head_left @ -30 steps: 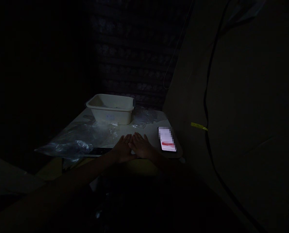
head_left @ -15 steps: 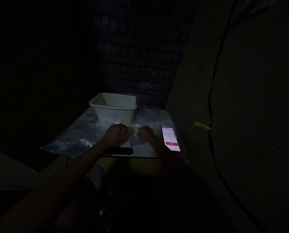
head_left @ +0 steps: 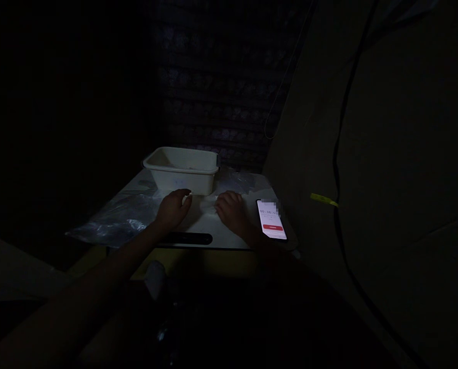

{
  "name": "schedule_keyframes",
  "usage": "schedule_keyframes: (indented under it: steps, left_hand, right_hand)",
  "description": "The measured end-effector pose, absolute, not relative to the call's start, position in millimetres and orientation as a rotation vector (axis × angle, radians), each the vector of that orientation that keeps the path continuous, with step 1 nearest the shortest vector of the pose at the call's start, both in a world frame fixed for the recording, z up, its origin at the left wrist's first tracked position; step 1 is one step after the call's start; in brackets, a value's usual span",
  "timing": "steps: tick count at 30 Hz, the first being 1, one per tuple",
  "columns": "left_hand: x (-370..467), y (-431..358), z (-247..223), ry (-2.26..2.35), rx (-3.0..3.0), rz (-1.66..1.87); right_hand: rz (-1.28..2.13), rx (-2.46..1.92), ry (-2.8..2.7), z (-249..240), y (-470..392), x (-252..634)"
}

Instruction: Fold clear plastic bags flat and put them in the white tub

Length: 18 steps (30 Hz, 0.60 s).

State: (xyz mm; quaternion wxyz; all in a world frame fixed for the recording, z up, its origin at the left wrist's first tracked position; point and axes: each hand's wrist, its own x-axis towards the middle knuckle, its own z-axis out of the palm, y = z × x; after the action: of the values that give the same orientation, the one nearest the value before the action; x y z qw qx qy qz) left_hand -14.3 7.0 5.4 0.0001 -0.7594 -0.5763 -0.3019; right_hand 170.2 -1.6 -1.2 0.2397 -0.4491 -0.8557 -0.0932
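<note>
My left hand (head_left: 174, 209) is above the white tabletop (head_left: 198, 223), just in front of the tub, with its thumb apart from its fingers and nothing visible in it. My right hand (head_left: 231, 211) rests lower on the table, its fingers curled at the edge of a small clear plastic bag (head_left: 208, 206). The bag lies flat between the two hands; its details are dim. Left of my left hand, larger clear plastic sheeting (head_left: 117, 220) spreads over the table corner. A cream plastic tub (head_left: 182, 180) stands behind the hands.
A lit phone (head_left: 272, 220) lies at the table's right side. More clear plastic (head_left: 234, 180) is right of the tub. A dark slot (head_left: 190, 238) runs along the front edge. A black cable with a yellow tag (head_left: 323, 199) hangs at right. The surroundings are very dark.
My left hand has moved left and slightly away from me, its thumb and fingers more apart. My right hand has turned flatter, and the small plastic has shifted away from the front edge.
</note>
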Motion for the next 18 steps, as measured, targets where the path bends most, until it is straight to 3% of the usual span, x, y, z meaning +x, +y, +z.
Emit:
schedule_keyframes:
  steps: [5,11,18]
  left_hand:
    - [-14,4,-3,-1.743,-2.555,-0.777]
    - [5,-21,-21,-1.489,-2.831,-0.22]
    - [13,-40,-35,-1.267,-2.836,-0.049]
  right_hand:
    - [-0.133,-1.122,-2.508,-20,-27,186]
    - [-0.072,-1.266,-2.405,-26,-35,180]
    - [-0.078,-1.304,-2.527,-37,-47,157]
